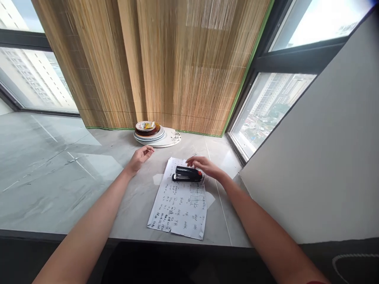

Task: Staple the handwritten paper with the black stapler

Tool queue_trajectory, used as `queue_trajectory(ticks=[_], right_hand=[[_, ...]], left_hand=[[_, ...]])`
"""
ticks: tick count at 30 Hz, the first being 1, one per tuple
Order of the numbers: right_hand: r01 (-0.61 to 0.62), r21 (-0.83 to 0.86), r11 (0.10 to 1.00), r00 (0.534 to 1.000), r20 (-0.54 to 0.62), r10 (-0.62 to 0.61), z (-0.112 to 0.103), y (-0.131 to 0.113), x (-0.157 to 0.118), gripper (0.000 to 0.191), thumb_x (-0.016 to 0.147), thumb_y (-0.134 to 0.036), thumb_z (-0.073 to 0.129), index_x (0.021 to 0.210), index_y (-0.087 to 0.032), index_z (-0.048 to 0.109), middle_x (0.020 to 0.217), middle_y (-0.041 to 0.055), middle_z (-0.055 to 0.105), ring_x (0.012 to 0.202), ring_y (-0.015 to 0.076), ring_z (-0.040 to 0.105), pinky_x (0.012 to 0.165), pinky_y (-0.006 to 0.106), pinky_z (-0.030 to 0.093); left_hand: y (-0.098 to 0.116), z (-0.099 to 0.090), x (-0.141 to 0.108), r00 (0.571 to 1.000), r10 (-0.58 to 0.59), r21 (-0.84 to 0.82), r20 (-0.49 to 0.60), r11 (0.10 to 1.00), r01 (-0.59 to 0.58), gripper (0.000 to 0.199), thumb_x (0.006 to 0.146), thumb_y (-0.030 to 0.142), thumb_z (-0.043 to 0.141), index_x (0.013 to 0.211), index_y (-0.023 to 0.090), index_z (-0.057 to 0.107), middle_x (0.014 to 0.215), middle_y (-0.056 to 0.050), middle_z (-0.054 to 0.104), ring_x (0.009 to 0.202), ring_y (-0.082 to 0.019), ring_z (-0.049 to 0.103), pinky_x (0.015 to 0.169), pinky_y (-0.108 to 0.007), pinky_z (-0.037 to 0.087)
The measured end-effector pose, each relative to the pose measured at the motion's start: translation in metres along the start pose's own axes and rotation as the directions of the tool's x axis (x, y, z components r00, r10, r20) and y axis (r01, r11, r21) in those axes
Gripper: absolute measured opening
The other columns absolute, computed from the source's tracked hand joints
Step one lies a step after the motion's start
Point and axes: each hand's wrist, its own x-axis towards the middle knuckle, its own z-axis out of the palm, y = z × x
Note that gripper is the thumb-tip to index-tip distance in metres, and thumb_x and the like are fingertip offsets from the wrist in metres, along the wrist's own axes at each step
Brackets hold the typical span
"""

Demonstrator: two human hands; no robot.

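Note:
A black stapler (187, 174) with a red part at its right end lies sideways on a white sheet of paper (183, 221) covered in handwriting. My right hand (204, 165) is just behind the stapler, palm down, its fingers reaching out to the left over the paper's far edge; I cannot tell whether they touch the stapler. To the left of the paper, my left hand (139, 159) is held over the sill with thumb and fingers drawn together. Whatever may be between those fingertips is too small to make out. Fine grey marks or small bits show on the paper's right side.
A stack of plates (149, 135) with a small yellow packet (149, 125) on top stands by the bamboo blind (166, 71). Small dark bits lie on the marble sill (97, 189) at left. A white wall (319, 157) slopes in on the right, beside the window.

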Motion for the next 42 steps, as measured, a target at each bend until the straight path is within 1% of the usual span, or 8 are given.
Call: queue_trajectory(ticks=[3, 7, 13, 19, 23, 34, 39, 42], right_hand=[[-0.147, -0.21, 0.966, 0.949, -0.305, 0.078, 0.001, 0.024, 0.004, 0.04, 0.102, -0.05, 0.044, 0.115, -0.02, 0.068, 0.128, 0.0135, 0.065, 0.118, 0.0274, 0.062, 0.101, 0.046, 0.051], [-0.126, -0.502, 0.855, 0.99, -0.118, 0.076, 0.022, 0.046, 0.025, 0.039, 0.099, -0.041, 0.054, 0.132, -0.02, 0.06, 0.154, 0.0162, 0.047, 0.147, 0.0331, 0.04, 0.12, 0.052, 0.035], [0.058, -0.565, 0.823, 0.991, 0.129, 0.019, 0.074, 0.025, 0.087, 0.048, 0.105, -0.033, 0.043, 0.149, -0.015, 0.045, 0.165, 0.0186, 0.032, 0.155, 0.0331, 0.025, 0.124, 0.058, 0.025], [0.232, -0.588, 0.775, 0.963, 0.25, -0.099, 0.125, -0.01, 0.13, 0.046, 0.109, -0.029, 0.033, 0.152, -0.019, 0.042, 0.168, 0.011, 0.027, 0.157, 0.0267, 0.019, 0.125, 0.06, 0.021], [0.287, -0.615, 0.735, 0.954, 0.25, -0.163, 0.122, -0.016, 0.118, 0.047, 0.109, -0.029, 0.034, 0.154, -0.02, 0.04, 0.17, 0.008, 0.02, 0.159, 0.0235, 0.012, 0.127, 0.059, 0.012], [0.098, -0.623, 0.776, 0.991, 0.132, -0.02, 0.054, 0.011, 0.047, 0.048, 0.108, -0.034, 0.036, 0.154, -0.021, 0.043, 0.167, 0.0106, 0.029, 0.157, 0.0287, 0.02, 0.125, 0.059, 0.018], [0.073, -0.403, 0.912, 0.973, -0.173, -0.154, 0.05, -0.003, 0.043, 0.039, 0.109, -0.037, 0.033, 0.115, -0.018, 0.068, 0.13, 0.0143, 0.065, 0.126, 0.0269, 0.056, 0.109, 0.046, 0.042], [0.182, -0.197, 0.963, 0.974, -0.095, -0.204, 0.041, -0.022, 0.03, 0.044, 0.109, -0.044, 0.031, 0.099, -0.019, 0.066, 0.107, 0.0094, 0.066, 0.097, 0.0207, 0.062, 0.089, 0.035, 0.049]], left_hand=[[0.003, -0.001, 0.002, 0.998, -0.01, -0.11, -0.07, 0.994, 0.002, 0.031, 0.086, 0.05, 0.071, 0.093, 0.02, 0.067, 0.08, -0.001, 0.056, 0.064, -0.013, 0.046, 0.057, -0.026, 0.036], [0.012, -0.007, 0.004, 0.984, 0.015, -0.297, -0.177, 0.952, -0.068, 0.037, 0.088, 0.056, 0.066, 0.081, 0.021, 0.056, 0.077, -0.001, 0.05, 0.062, -0.012, 0.043, 0.057, -0.027, 0.038], [0.02, -0.024, 0.002, 0.954, 0.131, -0.46, -0.269, 0.853, -0.247, 0.055, 0.095, 0.053, 0.056, 0.063, 0.021, 0.025, 0.061, 0.005, 0.026, 0.054, -0.012, 0.029, 0.058, -0.029, 0.039], [0.024, -0.024, -0.002, 0.943, -0.072, -0.691, -0.325, 0.699, -0.185, 0.052, 0.087, 0.035, 0.065, 0.06, 0.02, 0.023, 0.057, 0.006, 0.024, 0.05, -0.009, 0.029, 0.055, -0.025, 0.037], [0.027, -0.024, -0.004, 0.933, -0.166, -0.764, -0.319, 0.628, -0.149, 0.048, 0.083, 0.025, 0.065, 0.059, 0.02, 0.023, 0.056, 0.006, 0.022, 0.047, -0.008, 0.029, 0.049, -0.024, 0.031], [0.021, -0.002, -0.009, 0.994, -0.072, -0.371, 0.084, 0.924, 0.098, 0.044, 0.086, 0.035, 0.07, 0.06, 0.019, 0.039, 0.054, 0.008, 0.024, 0.048, -0.007, 0.021, 0.049, -0.024, 0.02], [0.026, 0.008, -0.015, 0.912, -0.092, 0.07, 0.4, 0.995, 0.07, 0.027, 0.087, 0.04, 0.07, 0.08, 0.014, 0.068, 0.077, -0.002, 0.059, 0.069, -0.013, 0.051, 0.062, -0.024, 0.036], [0.028, 0.007, -0.015, 0.865, -0.114, 0.158, 0.488, 0.987, 0.041, 0.028, 0.087, 0.042, 0.069, 0.089, 0.014, 0.072, 0.079, -0.004, 0.061, 0.073, -0.016, 0.054, 0.064, -0.025, 0.038]])
